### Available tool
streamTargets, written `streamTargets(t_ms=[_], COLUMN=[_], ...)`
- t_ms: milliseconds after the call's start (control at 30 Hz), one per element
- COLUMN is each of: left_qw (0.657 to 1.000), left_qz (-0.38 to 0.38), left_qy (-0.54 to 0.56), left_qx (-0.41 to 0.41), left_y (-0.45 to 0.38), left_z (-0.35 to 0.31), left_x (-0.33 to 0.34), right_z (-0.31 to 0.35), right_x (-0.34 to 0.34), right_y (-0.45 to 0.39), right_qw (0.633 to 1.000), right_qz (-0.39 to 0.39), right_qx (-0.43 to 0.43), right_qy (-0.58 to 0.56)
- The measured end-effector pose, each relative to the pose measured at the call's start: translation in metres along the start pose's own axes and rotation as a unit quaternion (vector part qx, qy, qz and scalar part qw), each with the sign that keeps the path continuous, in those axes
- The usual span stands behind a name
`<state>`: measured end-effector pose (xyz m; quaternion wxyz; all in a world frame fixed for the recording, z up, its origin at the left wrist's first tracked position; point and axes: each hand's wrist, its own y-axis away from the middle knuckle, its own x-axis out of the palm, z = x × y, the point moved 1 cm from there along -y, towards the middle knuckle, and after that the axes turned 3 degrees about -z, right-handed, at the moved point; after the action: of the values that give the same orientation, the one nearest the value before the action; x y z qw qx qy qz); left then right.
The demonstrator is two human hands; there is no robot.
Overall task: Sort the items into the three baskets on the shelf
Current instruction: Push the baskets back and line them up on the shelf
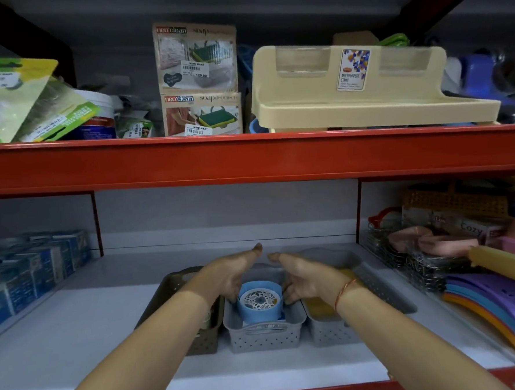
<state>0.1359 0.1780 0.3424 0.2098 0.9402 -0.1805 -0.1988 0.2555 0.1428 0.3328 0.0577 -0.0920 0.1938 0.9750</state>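
Three perforated baskets stand side by side on the white lower shelf: a brown basket (203, 342) on the left, a grey middle basket (265, 336) and a grey right basket (385, 289). In the middle basket sits a blue round container (260, 304) with a floral lid. Something yellow (319, 307) lies in the right basket. My left hand (231, 274) and my right hand (303, 278) reach over the middle basket, one on each side of the blue container, fingers spread. Whether the fingertips touch it or the basket's rim is hidden.
A red shelf beam (248, 159) runs above my hands. Blue boxes (29, 275) line the left of the shelf. At the right are wire baskets (404, 255) and coloured plastic sheets (497, 297). The upper shelf holds a cream stand (365, 97) and soap dispenser packs (199, 77).
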Motion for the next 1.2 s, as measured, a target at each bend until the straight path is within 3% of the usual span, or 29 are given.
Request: streamTargets(t_ms=[133,700,900,1033,1200], left_qw=[0.999,0.995,0.993,0.988,0.987], left_qz=[-0.031,-0.021,-0.004,-0.053,-0.097], left_qy=[-0.023,0.1,0.112,0.118,0.112], left_qx=[-0.008,0.003,0.044,0.078,0.054], left_y=[-0.005,0.006,0.021,0.034,0.038], left_z=[-0.001,0.002,0.001,0.007,0.04], left_x=[0.004,-0.006,-0.028,-0.055,-0.094], right_z=[0.0,0.001,0.017,0.029,0.032], right_x=[0.0,-0.001,0.006,0.028,0.08], right_y=[-0.003,0.015,0.019,0.022,0.022], right_qw=[1.0,0.999,0.993,0.989,0.986], right_qz=[-0.007,0.005,-0.067,-0.007,0.079], right_qx=[0.013,0.012,-0.082,-0.098,-0.07], right_qy=[-0.011,-0.032,-0.05,-0.109,-0.129])
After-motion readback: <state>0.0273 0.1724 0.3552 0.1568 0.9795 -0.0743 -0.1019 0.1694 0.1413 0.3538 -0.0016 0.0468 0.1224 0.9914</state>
